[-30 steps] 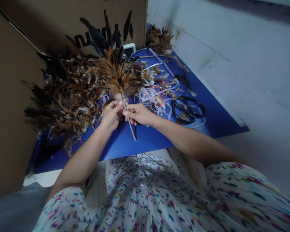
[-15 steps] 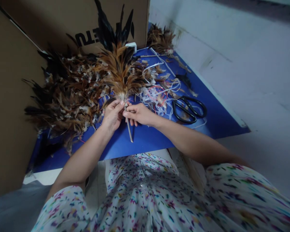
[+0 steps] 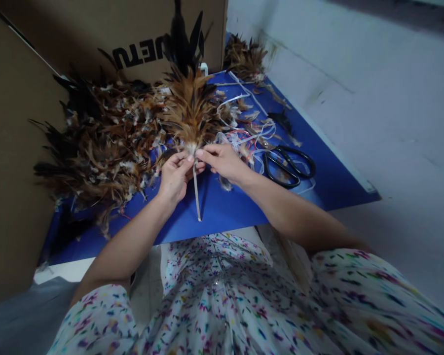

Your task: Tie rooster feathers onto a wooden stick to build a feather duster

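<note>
A feather bundle (image 3: 191, 106), brown with tall black feathers at its top, stands upright between my hands over the table. My left hand (image 3: 176, 177) is closed around its pale base, thumb in front. From there a thin stick (image 3: 197, 197) hangs down toward the table's front edge. My right hand (image 3: 224, 160) pinches at the same base from the right, thumb and forefinger together on the lower feathers. Whatever lies right under the fingertips is hidden. A small grey feather tuft (image 3: 225, 183) lies below my right hand.
A heap of loose feathers (image 3: 103, 133) covers the left of the blue table (image 3: 237, 214). Black-handled scissors (image 3: 288, 167) and tangled plastic strips (image 3: 262, 132) lie to the right. Another feather bunch (image 3: 246, 58) rests by the wall. A cardboard box (image 3: 85, 29) rises at the back.
My right hand has moved up from the stick to the base of the feathers. The bundle has turned slightly, and its top leans less to the left. A grey tuft now shows below my right hand.
</note>
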Demonstrator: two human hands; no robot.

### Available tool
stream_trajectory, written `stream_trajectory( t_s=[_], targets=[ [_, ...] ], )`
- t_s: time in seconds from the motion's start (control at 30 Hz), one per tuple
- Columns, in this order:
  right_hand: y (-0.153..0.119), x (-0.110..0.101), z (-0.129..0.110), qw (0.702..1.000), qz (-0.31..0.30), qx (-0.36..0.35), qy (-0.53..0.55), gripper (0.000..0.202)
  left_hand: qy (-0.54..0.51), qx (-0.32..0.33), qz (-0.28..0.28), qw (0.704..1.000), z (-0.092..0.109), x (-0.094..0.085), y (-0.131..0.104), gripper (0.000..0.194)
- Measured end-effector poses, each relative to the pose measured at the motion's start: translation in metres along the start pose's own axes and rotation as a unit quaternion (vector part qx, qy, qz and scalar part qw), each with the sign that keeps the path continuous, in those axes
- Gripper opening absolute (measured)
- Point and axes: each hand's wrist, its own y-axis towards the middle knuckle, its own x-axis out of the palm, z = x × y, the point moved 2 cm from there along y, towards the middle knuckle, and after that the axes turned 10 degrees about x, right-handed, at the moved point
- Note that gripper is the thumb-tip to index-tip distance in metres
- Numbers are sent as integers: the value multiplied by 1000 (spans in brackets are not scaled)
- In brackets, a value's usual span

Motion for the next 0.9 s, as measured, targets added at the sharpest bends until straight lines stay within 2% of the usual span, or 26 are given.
stream_trajectory(
  t_s=[0.1,0.2,0.27,0.9],
  targets=[
    [-1,4,1,998,-14,53,24,35,10,12,-8,1000,-4,2,-2,45],
    [-1,5,2,992,1,118,45,31,18,27,-13,999,-7,2,-2,50],
    [-1,5,2,989,7,135,58,31,17,41,-12,999,-8,2,-3,54],
    [-2,8,-1,984,-12,137,111,29,62,114,-11,991,-12,-1,-2,51]
  ],
)
